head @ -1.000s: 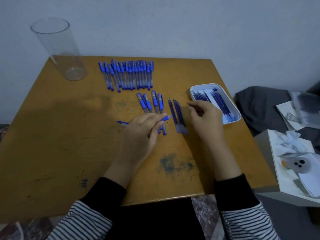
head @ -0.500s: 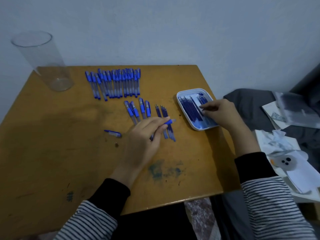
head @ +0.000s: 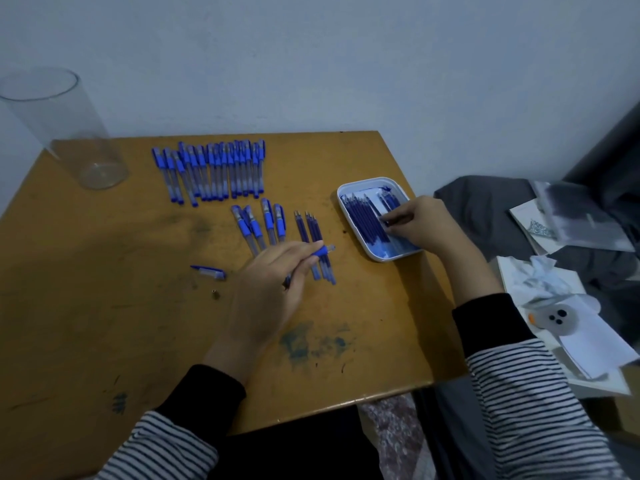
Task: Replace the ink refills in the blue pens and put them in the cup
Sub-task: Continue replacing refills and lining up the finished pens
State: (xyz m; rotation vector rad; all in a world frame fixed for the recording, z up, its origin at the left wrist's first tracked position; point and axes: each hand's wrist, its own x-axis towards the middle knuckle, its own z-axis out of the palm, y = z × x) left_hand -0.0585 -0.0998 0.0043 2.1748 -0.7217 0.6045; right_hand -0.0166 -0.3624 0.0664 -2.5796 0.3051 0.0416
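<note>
Seemingly, across the head view, an uncapped pen barrel (head: 320, 251) is being gripped by the left hand (head: 273, 292). The fingers are being kept curled narrowly round its shaft, and the blue rubbery grip end is being pointed toward the tray (head: 375, 254). The right hand (head: 422, 223) is being rested inside that shallow, white, round-cornered tray. Its fingertips are being drawn close together on the fresh refills (head: 363, 223) lying side by side there (whether one is actually being pinched cannot be told).

Each refill is being judged very light, thin and slightly springy, with a smooth round wall that is likely to roll or slip. A two-finger pinch near the middle, away from the inky point, is being favoured. The barrel is being judged light, stiff and hard, glossy on the clear part, so the soft blue sleeve is being taken as the surest hold.

On the worn, ink-stained wooden table (head: 104, 306), several loose refills (head: 328, 271) are being left just beyond the left hand, beside four pens (head: 259, 226). A long row of capped pens (head: 214, 171) is being kept farther back. A cap (head: 207, 271) and a tiny metal tip (head: 215, 293) are being left apart to the left. The tall clear cup (head: 69, 133) is being kept upright at the far left corner, with no pens showing in it; it is being judged light and easily tipped.
</note>
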